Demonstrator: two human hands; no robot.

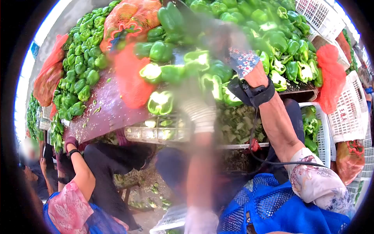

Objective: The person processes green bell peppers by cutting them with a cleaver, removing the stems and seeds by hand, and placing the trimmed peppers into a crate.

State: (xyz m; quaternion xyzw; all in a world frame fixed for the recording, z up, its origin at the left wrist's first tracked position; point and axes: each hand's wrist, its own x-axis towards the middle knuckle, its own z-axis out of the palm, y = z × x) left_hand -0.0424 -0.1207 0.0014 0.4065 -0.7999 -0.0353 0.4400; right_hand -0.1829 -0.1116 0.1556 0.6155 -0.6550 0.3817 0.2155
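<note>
My left hand is in a white ribbed glove and reaches up the middle of the view. Its fingers are smeared by blur beside cut green bell peppers, so its grip cannot be made out. On the right, my right hand wears a floral-cuffed glove with a black wrist strap. Blur hides its fingers among the pile of green peppers. A halved bell pepper lies cut side up left of my left hand. Another halved pepper is close to its right.
Whole peppers are heaped at the left. Red mesh sacks stand behind. A white crate holding pieces sits below the table edge. More white crates line the right. A co-worker's gloved hand is at lower left.
</note>
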